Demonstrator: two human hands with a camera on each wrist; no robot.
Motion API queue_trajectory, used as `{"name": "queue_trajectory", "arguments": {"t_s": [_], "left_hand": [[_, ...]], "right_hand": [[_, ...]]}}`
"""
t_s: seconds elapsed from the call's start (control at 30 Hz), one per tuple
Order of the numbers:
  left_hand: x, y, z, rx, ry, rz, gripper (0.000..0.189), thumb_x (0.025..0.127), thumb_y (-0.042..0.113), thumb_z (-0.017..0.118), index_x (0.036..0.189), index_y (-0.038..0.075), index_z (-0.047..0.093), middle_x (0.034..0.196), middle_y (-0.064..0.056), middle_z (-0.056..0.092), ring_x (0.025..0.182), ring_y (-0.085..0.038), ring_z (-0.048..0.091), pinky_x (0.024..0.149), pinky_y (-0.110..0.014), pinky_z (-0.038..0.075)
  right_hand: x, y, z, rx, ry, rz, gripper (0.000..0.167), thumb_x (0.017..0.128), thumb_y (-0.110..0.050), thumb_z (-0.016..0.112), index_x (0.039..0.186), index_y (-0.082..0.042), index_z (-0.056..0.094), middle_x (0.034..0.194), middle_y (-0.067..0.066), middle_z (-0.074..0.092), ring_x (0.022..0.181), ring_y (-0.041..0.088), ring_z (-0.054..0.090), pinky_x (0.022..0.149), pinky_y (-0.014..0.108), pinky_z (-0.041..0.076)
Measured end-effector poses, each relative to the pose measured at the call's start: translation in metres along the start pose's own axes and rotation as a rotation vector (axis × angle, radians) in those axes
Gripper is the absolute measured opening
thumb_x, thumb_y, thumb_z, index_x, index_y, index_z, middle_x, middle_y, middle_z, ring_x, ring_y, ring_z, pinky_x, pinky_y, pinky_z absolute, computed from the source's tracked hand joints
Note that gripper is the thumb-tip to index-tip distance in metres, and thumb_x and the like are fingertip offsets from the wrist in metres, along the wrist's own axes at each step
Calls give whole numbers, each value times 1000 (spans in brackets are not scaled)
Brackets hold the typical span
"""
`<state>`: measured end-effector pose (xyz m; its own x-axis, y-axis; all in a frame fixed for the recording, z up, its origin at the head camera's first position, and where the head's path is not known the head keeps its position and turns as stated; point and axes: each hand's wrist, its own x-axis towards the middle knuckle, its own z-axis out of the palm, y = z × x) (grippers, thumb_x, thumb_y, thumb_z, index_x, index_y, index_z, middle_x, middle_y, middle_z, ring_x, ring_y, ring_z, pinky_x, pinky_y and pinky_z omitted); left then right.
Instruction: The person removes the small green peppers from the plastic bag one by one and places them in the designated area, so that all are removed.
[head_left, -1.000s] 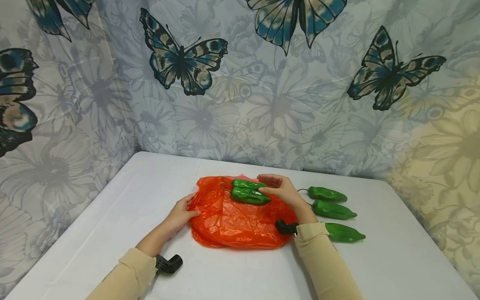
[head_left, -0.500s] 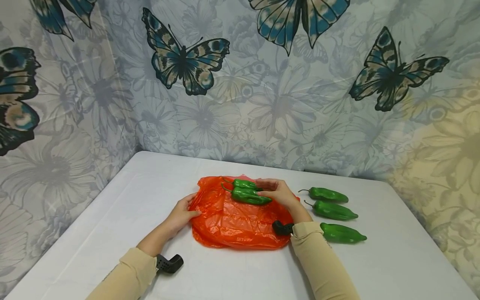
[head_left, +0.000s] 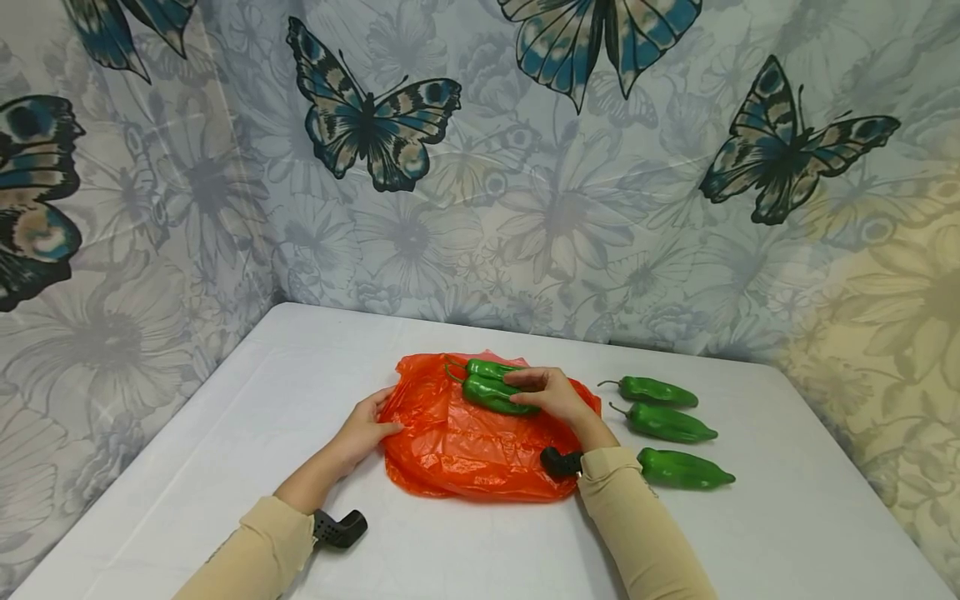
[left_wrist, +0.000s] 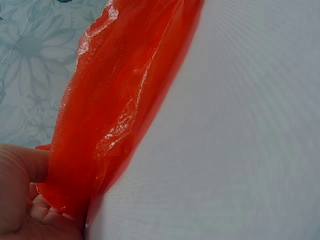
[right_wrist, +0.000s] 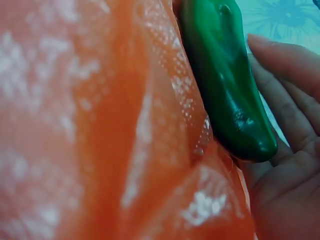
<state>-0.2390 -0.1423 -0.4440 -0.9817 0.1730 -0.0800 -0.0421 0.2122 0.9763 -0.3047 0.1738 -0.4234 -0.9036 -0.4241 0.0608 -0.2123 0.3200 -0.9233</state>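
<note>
A crinkled red plastic bag (head_left: 465, 450) lies flat in the middle of the white table. My left hand (head_left: 369, 427) pinches its left edge, thumb on top and fingers underneath; the left wrist view shows the bag's edge (left_wrist: 95, 115) rising from that hand. On the bag rest two long green chili peppers side by side, the near one (head_left: 483, 390) and the far one (head_left: 483, 367). My right hand (head_left: 551, 392) grips the near pepper's right half, with thumb and fingers on either side. In the right wrist view that pepper's tip (right_wrist: 260, 145) points toward the palm.
To the right of the bag three more green peppers lie in a column: a far one (head_left: 658, 391), a middle one (head_left: 671, 422) and a near one (head_left: 686, 469), close by the right sleeve (head_left: 637, 508). A butterfly-patterned cloth (head_left: 555, 217) hangs behind the table (head_left: 187, 500).
My right hand has come down and a little nearer, from above the two peppers onto the near one, whose tip has swung slightly toward me. The left hand stays at the bag's edge.
</note>
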Motion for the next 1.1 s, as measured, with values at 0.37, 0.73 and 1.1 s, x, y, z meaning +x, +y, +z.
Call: {"name": "queue_trajectory", "arguments": {"t_s": [0.37, 0.73, 1.1], "left_hand": [[-1, 0, 1, -2, 3, -8, 64, 83, -8, 52, 143, -3, 29, 144, -23, 37, 131, -35, 40, 105, -44, 39], [0, 0, -2, -3, -2, -4, 64, 84, -8, 52, 143, -2, 28, 145, -23, 36, 132, -34, 39, 106, -44, 38], [-1, -1, -2, -6, -11, 0, 64, 84, -8, 52, 143, -2, 28, 145, -23, 36, 131, -34, 39, 104, -42, 40]], "right_hand": [[2, 4, 2, -104, -53, 28, 41, 79, -6, 70, 119, 1, 62, 123, 20, 60, 112, 24, 56, 82, 18, 49], [0, 3, 3, -164, -121, 43, 54, 79, -10, 72, 130, -6, 54, 134, 18, 52, 111, 21, 53, 87, 25, 49], [0, 1, 5, -131, -122, 74, 48, 81, -11, 70, 127, -3, 57, 130, 19, 56, 106, 19, 55, 88, 29, 51]]}}
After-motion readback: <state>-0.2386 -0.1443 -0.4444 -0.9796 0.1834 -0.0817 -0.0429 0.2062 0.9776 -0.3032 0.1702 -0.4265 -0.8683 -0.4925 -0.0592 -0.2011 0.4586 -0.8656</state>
